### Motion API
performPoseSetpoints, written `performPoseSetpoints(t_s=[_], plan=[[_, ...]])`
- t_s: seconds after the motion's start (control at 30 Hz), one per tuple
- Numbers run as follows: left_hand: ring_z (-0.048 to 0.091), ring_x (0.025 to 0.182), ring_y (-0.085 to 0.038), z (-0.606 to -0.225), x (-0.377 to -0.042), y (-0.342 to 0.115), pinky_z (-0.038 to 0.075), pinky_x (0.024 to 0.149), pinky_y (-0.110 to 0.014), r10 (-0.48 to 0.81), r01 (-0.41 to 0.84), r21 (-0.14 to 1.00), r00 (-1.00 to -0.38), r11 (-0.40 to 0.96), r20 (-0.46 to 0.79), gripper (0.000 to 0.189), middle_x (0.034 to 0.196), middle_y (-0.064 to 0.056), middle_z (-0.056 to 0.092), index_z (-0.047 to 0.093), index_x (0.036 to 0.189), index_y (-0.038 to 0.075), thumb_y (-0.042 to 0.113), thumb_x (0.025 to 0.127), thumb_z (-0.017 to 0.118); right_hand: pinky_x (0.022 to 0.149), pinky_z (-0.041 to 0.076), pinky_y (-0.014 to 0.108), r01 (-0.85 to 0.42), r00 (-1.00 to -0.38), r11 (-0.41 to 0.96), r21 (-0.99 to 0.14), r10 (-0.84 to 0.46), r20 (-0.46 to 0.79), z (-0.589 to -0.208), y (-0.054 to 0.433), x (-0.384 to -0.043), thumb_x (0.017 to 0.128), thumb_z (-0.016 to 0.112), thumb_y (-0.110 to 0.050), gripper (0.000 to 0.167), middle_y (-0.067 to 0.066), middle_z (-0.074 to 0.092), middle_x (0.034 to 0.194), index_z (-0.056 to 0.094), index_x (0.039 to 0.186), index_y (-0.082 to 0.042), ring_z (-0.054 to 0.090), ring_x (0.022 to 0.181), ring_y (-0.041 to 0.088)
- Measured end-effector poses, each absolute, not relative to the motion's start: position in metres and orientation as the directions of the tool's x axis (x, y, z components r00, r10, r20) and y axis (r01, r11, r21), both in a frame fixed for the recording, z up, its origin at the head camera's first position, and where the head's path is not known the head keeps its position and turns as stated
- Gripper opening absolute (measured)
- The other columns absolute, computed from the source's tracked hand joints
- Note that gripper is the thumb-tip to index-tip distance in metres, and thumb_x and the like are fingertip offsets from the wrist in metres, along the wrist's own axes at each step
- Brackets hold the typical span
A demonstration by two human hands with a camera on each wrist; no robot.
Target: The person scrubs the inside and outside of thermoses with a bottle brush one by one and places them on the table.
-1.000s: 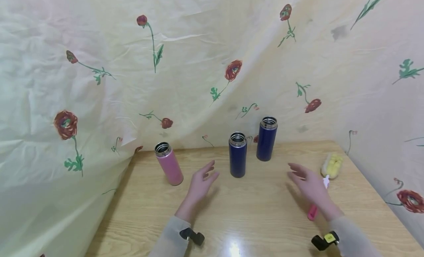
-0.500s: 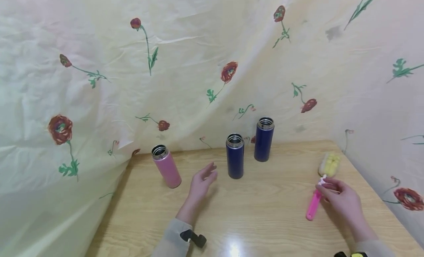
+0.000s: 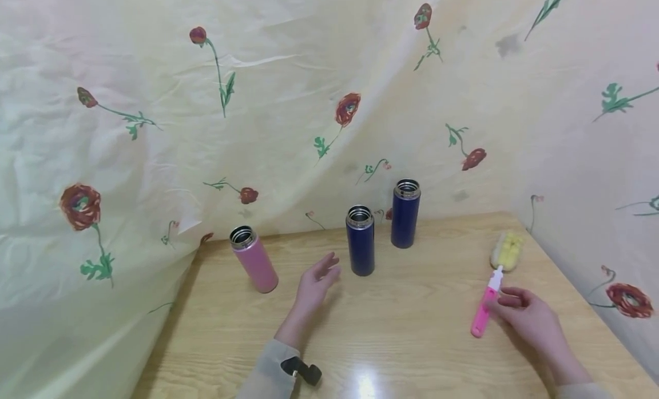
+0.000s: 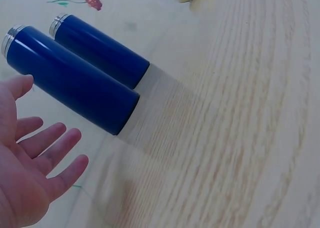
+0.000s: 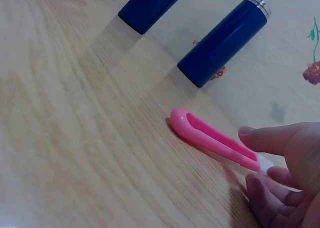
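A bottle brush lies on the table at the right, with a pink handle (image 3: pixel 483 318) and a pale yellow sponge head (image 3: pixel 508 250). My right hand (image 3: pixel 530 316) is at this handle. In the right wrist view, thumb and fingers stand parted on either side of the pink handle (image 5: pixel 215 140), close to its white neck end. My left hand (image 3: pixel 313 282) hovers left of the middle, palm inward, fingers loosely spread and holding nothing. Nearest to it are a dark blue bottle (image 3: pixel 361 247) and a pink bottle (image 3: pixel 257 264), both lidless with steel necks.
A second dark blue bottle (image 3: pixel 405 216), also lidless, stands farther back on the wooden table (image 3: pixel 401 336). Pale cloth (image 3: pixel 288 130) with red flowers hangs behind the table and along its sides.
My right hand has moved from over the brush to its right side, then down along it to the pink handle. The left hand has barely moved. The head view has shifted slightly.
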State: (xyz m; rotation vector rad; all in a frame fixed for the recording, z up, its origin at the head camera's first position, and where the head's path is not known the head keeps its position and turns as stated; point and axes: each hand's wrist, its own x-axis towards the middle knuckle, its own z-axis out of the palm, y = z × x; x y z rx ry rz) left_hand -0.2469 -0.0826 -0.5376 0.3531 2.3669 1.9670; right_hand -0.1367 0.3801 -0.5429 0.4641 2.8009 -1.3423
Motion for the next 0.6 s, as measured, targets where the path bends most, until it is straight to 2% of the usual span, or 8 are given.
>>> performPoseSetpoints(t_s=[0.17, 0.23, 0.47, 0.6], plan=[[0.069, 0.124, -0.032, -0.5370, -0.2454, -0.0822, 0.054, 0.109, -0.049, 0.207, 0.155, 0.974, -0.971, 0.166, 0.119, 0.059, 0.148, -0.013, 0.065, 0.050, 0.158, 0.005, 0.030, 0.108, 0.066, 0.075, 0.049, 0.028, 0.307, -0.950, 0.641, -0.704, 0.255, -0.182, -0.5391, 0.3741, -0.1315, 0.091, 0.077, -0.066, 0.093, 0.020, 0.071, 0.124, 0.057, 0.143, 0.008, 0.063, 0.101, 0.021], [0.068, 0.124, -0.032, -0.5365, -0.2456, -0.0825, 0.054, 0.108, -0.049, 0.207, 0.160, 0.973, -0.970, 0.168, 0.123, 0.059, 0.148, -0.013, 0.065, 0.050, 0.158, 0.004, 0.031, 0.108, 0.065, 0.075, 0.050, 0.029, 0.310, -0.950, 0.650, -0.694, 0.242, -0.198, -0.5379, 0.3723, -0.1311, 0.089, 0.077, -0.068, 0.093, 0.019, 0.070, 0.124, 0.059, 0.141, 0.007, 0.064, 0.104, 0.027], [0.068, 0.125, -0.030, -0.5348, -0.2470, -0.0810, 0.057, 0.105, -0.046, 0.208, 0.159, 0.970, -0.971, 0.183, 0.120, 0.057, 0.148, -0.010, 0.065, 0.050, 0.159, 0.006, 0.028, 0.109, 0.065, 0.073, 0.048, 0.031, 0.282, -0.959, 0.707, -0.648, 0.206, -0.192, -0.5353, 0.3719, -0.1346, 0.089, 0.078, -0.066, 0.085, 0.011, 0.070, 0.110, 0.065, 0.131, 0.007, 0.061, 0.094, 0.022], [0.067, 0.125, -0.030, -0.5338, -0.2460, -0.0800, 0.058, 0.103, -0.042, 0.213, 0.162, 0.969, -0.969, 0.184, 0.122, 0.057, 0.147, -0.011, 0.066, 0.050, 0.159, 0.005, 0.028, 0.108, 0.065, 0.073, 0.048, 0.032, 0.281, -0.960, 0.717, -0.638, 0.197, -0.201, -0.5326, 0.3703, -0.1348, 0.089, 0.079, -0.064, 0.082, 0.010, 0.070, 0.107, 0.068, 0.128, 0.007, 0.059, 0.093, 0.023]])
